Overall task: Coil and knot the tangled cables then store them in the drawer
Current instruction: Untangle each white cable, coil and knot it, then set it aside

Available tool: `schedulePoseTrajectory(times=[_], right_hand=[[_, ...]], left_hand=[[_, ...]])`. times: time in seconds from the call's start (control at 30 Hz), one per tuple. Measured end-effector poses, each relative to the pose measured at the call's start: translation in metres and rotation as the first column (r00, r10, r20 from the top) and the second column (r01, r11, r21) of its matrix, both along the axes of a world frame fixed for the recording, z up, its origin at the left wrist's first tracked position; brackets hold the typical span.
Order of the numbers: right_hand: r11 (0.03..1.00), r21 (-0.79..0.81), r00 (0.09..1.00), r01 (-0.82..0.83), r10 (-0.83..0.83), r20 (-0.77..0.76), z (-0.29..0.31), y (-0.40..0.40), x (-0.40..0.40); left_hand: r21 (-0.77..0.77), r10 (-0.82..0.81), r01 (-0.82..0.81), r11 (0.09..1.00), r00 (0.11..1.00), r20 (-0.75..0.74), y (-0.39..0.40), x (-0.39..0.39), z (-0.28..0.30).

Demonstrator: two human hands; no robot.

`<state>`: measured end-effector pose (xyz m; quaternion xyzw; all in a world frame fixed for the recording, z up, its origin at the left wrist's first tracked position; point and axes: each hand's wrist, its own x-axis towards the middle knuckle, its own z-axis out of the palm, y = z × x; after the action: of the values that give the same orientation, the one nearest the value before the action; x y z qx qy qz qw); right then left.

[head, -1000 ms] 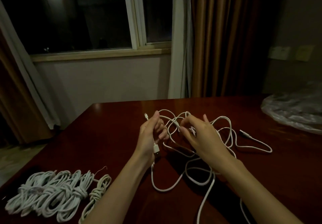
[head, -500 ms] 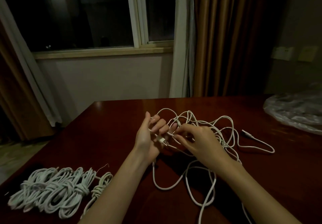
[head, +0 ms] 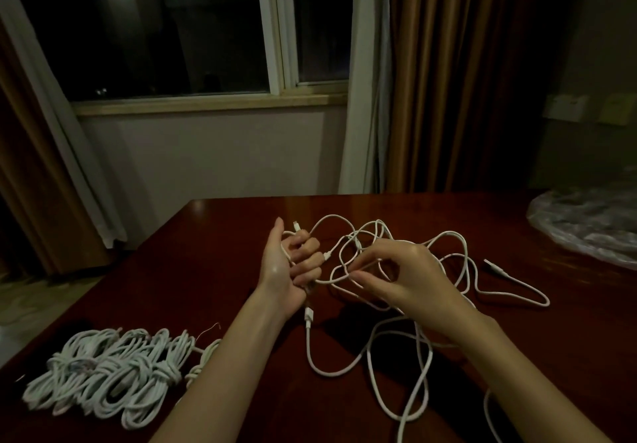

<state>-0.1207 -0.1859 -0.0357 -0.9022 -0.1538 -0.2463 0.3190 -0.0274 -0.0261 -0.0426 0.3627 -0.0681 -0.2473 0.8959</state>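
Only two hands are at work above the dark red polished wooden table (head: 220,270). The left hand (head: 289,270) has its fingers curled round several strands of the tangled white cable (head: 444,235), with one small plug end poking up above the knuckles and another connector hanging just below the heel of the palm. The right hand (head: 410,280) pinches a single strand between thumb and fingertips, just beside the left hand but not touching it. How many separate cables make up the tangle cannot be told; three plug ends show, the third lying on the wood to the right of the loops. Slack loops trail from the hands toward the near edge, between the two forearms and under the right one.

At the near left corner lies one pile of coiled and knotted white cables (head: 110,373), several bundles pressed together; their exact count is unclear. A smaller knotted bundle sits just beside the pile, partly hidden by the left forearm.

One crumpled clear plastic bag (head: 586,222) rests at the far right edge. Bare wood shows between the pile and the far left corner, and between the tangle and the bag. Beyond the far edge stand a dark window (head: 155,28) and brown curtains (head: 458,73).
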Motion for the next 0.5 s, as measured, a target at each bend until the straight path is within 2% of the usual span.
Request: schedulePoseTrajectory(times=[0.07, 0.23, 0.37, 0.43, 0.5], right_hand=[[1.000, 0.003, 1.000, -0.020, 0.020, -0.011, 0.001, 0.000, -0.002], [0.980, -0.181, 0.993, -0.085, 0.068, -0.096, 0.000, 0.012, -0.002], [0.991, -0.075, 0.992, -0.114, 0.111, -0.053, -0.001, 0.023, -0.002], [0.999, -0.022, 0.998, -0.043, 0.042, -0.054, -0.003, 0.023, -0.001], [0.999, 0.014, 0.998, 0.032, -0.031, -0.050, -0.005, 0.022, 0.001]], left_hand=[[0.052, -0.038, 0.038, 0.998, 0.999, 0.001, -0.002, 0.000, -0.001], [0.217, -0.137, 0.127, 0.968, 0.990, 0.031, -0.009, -0.004, -0.005], [0.425, -0.238, 0.157, 0.892, 0.961, 0.144, -0.015, -0.018, -0.003], [0.524, -0.306, 0.162, 0.837, 0.930, 0.202, -0.019, -0.026, -0.003], [0.548, -0.327, 0.156, 0.822, 0.917, 0.229, -0.020, -0.029, -0.002]])
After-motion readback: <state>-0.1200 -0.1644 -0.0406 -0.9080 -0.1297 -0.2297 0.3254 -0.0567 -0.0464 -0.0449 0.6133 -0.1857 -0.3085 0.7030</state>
